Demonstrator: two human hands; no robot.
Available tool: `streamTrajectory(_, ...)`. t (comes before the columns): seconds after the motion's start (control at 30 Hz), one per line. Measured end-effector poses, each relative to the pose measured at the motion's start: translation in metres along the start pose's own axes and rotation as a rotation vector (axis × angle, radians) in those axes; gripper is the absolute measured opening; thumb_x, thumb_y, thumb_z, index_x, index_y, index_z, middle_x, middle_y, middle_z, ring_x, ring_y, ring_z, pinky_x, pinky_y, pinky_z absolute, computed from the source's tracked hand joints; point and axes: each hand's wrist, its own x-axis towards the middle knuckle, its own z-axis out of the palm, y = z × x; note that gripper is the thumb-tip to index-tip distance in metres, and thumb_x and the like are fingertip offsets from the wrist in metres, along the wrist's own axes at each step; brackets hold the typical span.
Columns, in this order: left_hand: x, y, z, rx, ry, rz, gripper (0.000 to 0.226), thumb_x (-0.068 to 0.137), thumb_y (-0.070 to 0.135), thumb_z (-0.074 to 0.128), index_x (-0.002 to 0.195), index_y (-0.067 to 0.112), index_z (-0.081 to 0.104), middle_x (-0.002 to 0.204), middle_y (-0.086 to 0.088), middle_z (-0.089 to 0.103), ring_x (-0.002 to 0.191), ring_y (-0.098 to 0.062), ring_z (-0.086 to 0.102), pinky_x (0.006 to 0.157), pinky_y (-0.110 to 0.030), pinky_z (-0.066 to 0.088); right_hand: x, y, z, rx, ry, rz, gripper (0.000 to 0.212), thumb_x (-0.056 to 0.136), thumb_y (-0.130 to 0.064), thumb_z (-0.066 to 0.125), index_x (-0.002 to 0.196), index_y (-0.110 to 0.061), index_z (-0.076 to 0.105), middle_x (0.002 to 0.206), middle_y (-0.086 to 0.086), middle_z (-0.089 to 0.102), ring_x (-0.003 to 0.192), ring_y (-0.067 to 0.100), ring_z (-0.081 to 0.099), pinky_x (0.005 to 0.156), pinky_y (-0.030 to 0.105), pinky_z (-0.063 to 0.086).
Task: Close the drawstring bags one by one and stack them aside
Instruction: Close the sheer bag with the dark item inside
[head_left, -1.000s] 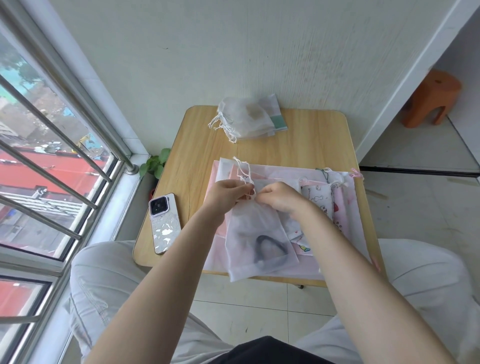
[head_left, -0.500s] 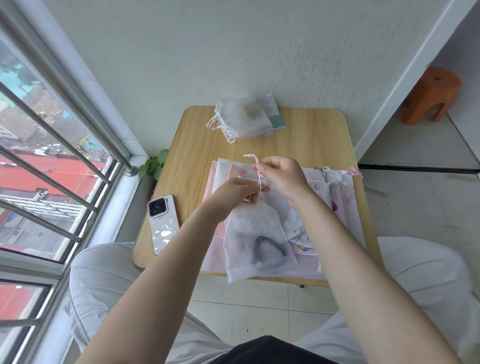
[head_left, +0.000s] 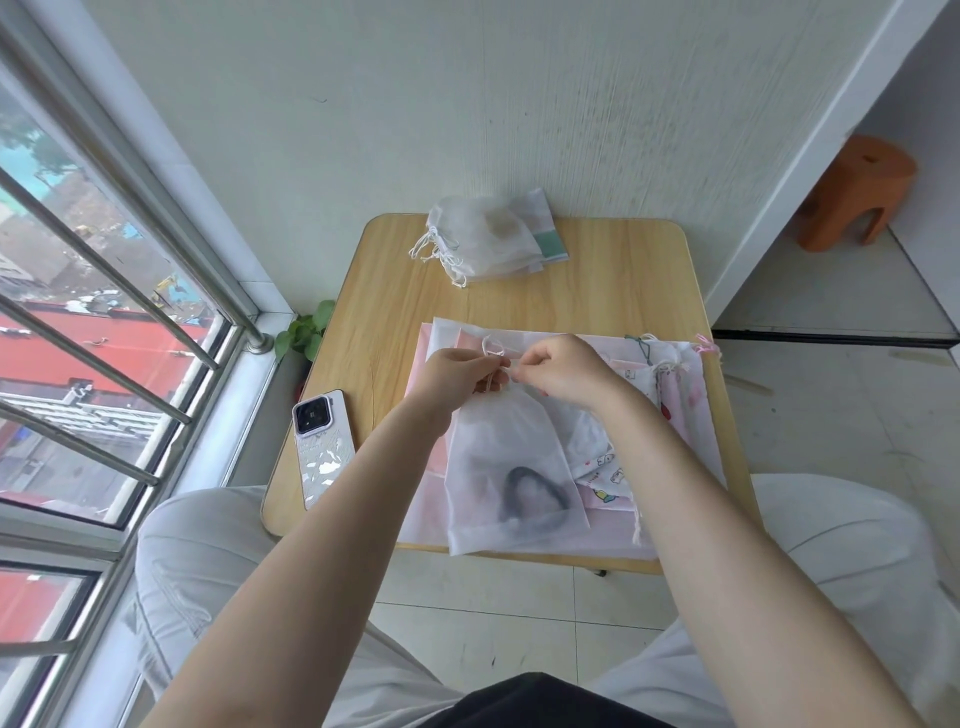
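Presently both hands' fingers pinch the white bag (head_left: 511, 467) cord; closed stack (head_left: 485, 241) behind; several bags (head_left: 670, 384) remain.

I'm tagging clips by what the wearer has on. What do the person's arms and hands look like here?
Both forearms are bare: no sleeves show up to the frame's lower edge. The left hand and right hand wear no gloves, and no rings, watch or bracelets are visible. Light grey trousers cover the legs.
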Motion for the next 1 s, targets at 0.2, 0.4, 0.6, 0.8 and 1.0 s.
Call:
streamTrajectory(0.2,0.000,-0.001,-0.006,0.001,-0.056,-0.005,0.018,0.070,0.024,0.078,0.077,0.008,0.075,0.074,-0.006,0.065,0.073,-0.020,0.057,0.076,-0.033,0.046,-0.006,-0.002,0.006,0.079,-0.096,0.010,0.010,0.089,-0.021,0.066,0.082,-0.015,0.064,0.065,-0.002,0.059,0.053,0.007,0.048,0.047,0.015,0.035)
streamTrajectory(0.4,-0.003,0.002,-0.012,0.025,-0.133,0.012,0.023,0.077,0.003,0.077,0.100,0.006,0.075,0.097,-0.015,0.073,0.091,-0.025,0.069,0.098,-0.039,0.052,-0.001,0.004,0.006,0.021,-0.138,0.023,0.016,0.086,-0.023,0.066,0.083,-0.008,0.070,0.073,-0.002,0.062,0.068,0.011,0.054,0.061,0.021,0.041)
streamTrajectory(0.6,-0.007,0.013,-0.012,0.224,-0.145,0.147,0.031,0.078,-0.006,0.074,0.105,0.010,0.072,0.093,-0.011,0.074,0.085,-0.015,0.068,0.087,-0.021,0.054,0.011,0.004,0.000,0.143,-0.037,0.038,0.021,0.089,-0.011,0.050,0.103,-0.016,0.065,0.095,-0.004,0.074,0.097,0.012,0.063,0.080,0.025,0.045)
streamTrajectory(0.8,-0.002,0.012,-0.007,0.638,0.065,0.302,0.023,0.079,0.012,0.078,0.101,0.014,0.071,0.088,0.003,0.076,0.087,-0.010,0.069,0.076,-0.020,0.051,0.016,0.006,0.010,0.286,-0.130,0.052,0.021,0.091,-0.005,0.054,0.108,-0.011,0.065,0.091,0.004,0.069,0.078,0.010,0.060,0.061,0.013,0.041)
streamTrajectory(1.0,-0.005,0.005,-0.001,0.664,0.211,0.421,0.011,0.081,0.012,0.072,0.084,0.021,0.067,0.082,0.010,0.073,0.078,-0.005,0.066,0.064,-0.005,0.041,0.020,0.010,0.014,0.462,-0.137,0.122,0.015,0.088,-0.006,0.060,0.101,-0.013,0.063,0.082,0.005,0.066,0.068,0.012,0.055,0.068,0.028,0.038)
